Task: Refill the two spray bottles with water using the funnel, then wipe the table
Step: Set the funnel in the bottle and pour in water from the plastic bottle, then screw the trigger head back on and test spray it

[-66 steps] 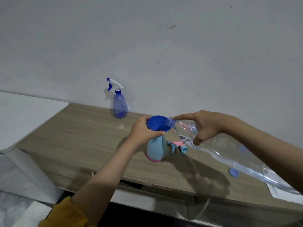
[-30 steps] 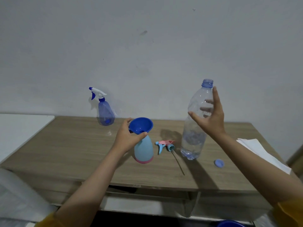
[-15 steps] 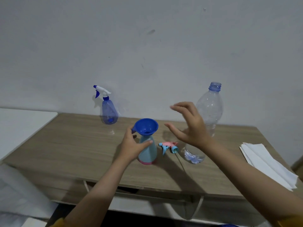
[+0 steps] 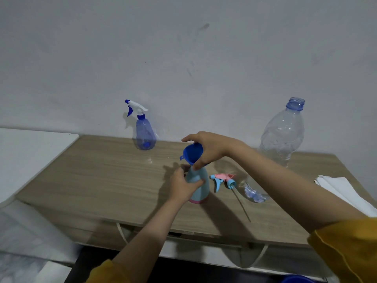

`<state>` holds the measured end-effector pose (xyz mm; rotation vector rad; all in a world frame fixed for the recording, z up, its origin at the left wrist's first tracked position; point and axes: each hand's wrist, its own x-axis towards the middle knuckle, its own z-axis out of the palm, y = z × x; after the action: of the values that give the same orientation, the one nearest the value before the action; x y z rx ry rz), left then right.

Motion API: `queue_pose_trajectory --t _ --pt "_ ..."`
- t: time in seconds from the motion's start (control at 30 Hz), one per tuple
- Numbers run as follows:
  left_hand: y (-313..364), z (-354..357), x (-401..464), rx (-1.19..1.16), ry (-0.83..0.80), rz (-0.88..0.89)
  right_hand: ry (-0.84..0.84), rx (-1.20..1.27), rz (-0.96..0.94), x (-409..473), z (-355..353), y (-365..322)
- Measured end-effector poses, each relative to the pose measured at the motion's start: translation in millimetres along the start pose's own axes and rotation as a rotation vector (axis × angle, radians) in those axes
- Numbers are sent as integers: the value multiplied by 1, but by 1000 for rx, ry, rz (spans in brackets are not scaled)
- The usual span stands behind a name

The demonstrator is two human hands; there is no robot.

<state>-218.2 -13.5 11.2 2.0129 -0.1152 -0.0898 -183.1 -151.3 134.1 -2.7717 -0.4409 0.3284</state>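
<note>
Fingers of my left hand (image 4: 182, 185) curl round the light-blue bottle (image 4: 199, 185) at mid-table (image 4: 106, 176), while my right hand (image 4: 210, 149) pinches the blue funnel (image 4: 192, 153), tilted at that bottle's neck. Going left to right, I see the capped blue sprayer (image 4: 143, 132) upright by the wall, the gripped bottle, its pink-and-blue trigger head (image 4: 223, 179) lying just beside it, then the open clear bottle (image 4: 282, 135) standing partly behind my right arm. White wipes (image 4: 342, 190) lie at the table's right edge.
</note>
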Motion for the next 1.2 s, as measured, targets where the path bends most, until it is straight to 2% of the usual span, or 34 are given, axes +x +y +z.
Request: queue_pose_trajectory --t 0.1,0.27,0.43,0.6,0.8,0.9,1.1,1.2 --pt "-2 0 -1 55 18 25 97 49 -6 -14 -9 5" --pt "-8 -4 3 106 6 79 304 323 -17 -55 0 26" --pt "-20 -10 9 83 71 73 499 618 141 -88 72 46" --pt "-31 -23 11 82 73 58 619 747 300 -96 159 53" --pt "-32 -23 11 88 64 57 739 616 341 -95 221 48" --pt "-34 -21 9 78 80 70 729 562 320 -92 234 48" --pt "-38 -19 9 83 96 73 683 521 317 -95 232 49" --pt "-40 -19 9 84 102 85 814 518 256 -102 215 51"
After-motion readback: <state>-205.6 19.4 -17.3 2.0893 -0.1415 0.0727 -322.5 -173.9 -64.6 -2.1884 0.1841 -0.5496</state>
